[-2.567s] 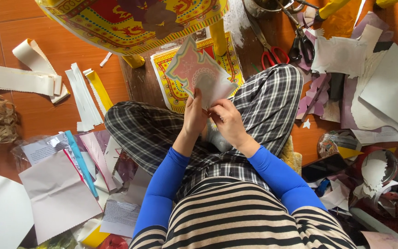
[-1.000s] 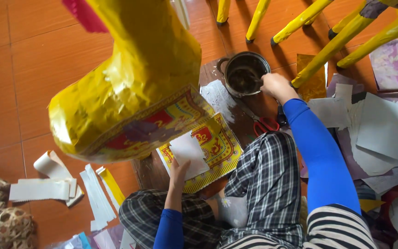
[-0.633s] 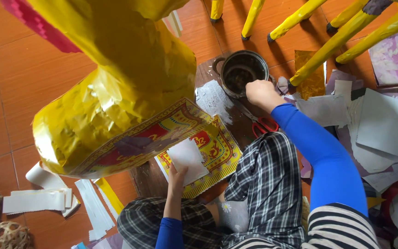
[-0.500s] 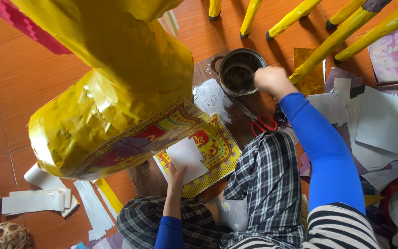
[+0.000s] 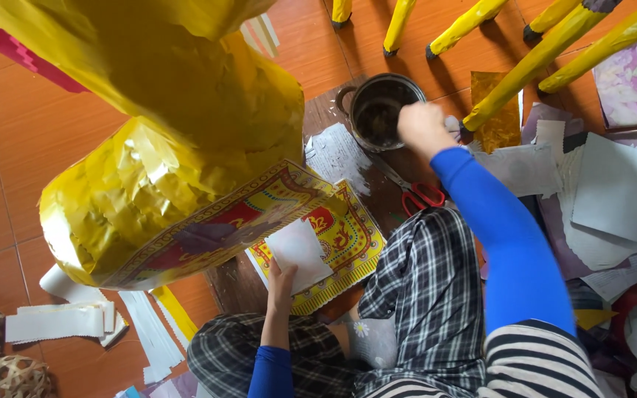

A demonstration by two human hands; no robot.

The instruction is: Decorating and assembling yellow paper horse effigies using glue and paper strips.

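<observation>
Head view: left hand [image 5: 282,284], fingers flat, presses a white paper piece [image 5: 298,252] low at centre. Right hand [image 5: 422,127], fingers curled closed, holds something unclear beside the dark round metal pot [image 5: 377,110] at upper centre.

1. The big figure [image 5: 164,147] on the left is wrapped in crinkled gold foil, glossy and creased.
2. The pot [image 5: 381,110] far from the person is dull, stained metal.
3. The scissors [image 5: 414,193] have metal blades and shiny red plastic handles.
4. The white sheet [image 5: 300,254] under the left hand [image 5: 282,284] is matt paper; the printed sheet [image 5: 340,243] beneath it is smooth paper.
5. The floor [image 5: 31,140] is smooth orange tile with a soft sheen.
6. The sleeve [image 5: 510,243] on the right is smooth blue cloth; the trousers [image 5: 422,295] are checked woven cloth.
7. The basket [image 5: 5,376], near left, is rough woven cane.
</observation>
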